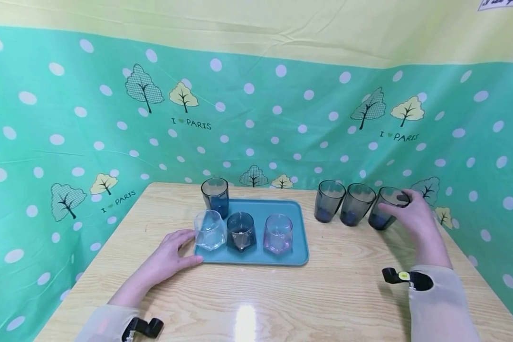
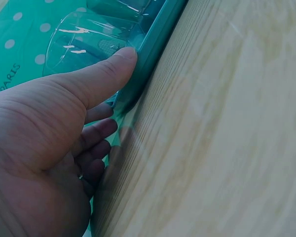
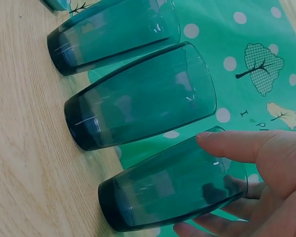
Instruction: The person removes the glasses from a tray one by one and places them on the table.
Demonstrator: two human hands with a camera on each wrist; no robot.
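**Right hand (image 1: 416, 216) grips the end tumbler (image 1: 380, 216); left hand (image 1: 171, 256) at the tray (image 1: 299, 244)**

In the head view, three tall smoky tumblers stand in a row on the worktop (image 1: 325, 289), right of the blue tray. The right hand holds the rightmost one near its rim; beside it stand the middle tumbler (image 1: 356, 205) and the left tumbler (image 1: 328, 202). On the tray, a clear glass (image 1: 210, 232), a dark grey glass (image 1: 241, 232) and a pink-tinted glass (image 1: 278, 235) line the front, with a fourth tumbler (image 1: 215, 194) at the back-left corner.

In the left wrist view, the left hand is relaxed, its thumb resting on the tray's rim beside the clear glass.

In the right wrist view, the thumb lies on the end tumbler's near wall, fingers on the opposite side. The tumbler looks stiff, smooth and breakable, likely slippery, with weight low in its thick base. Opposed contact on the wall just below the rim should be surer than pinching the lip.
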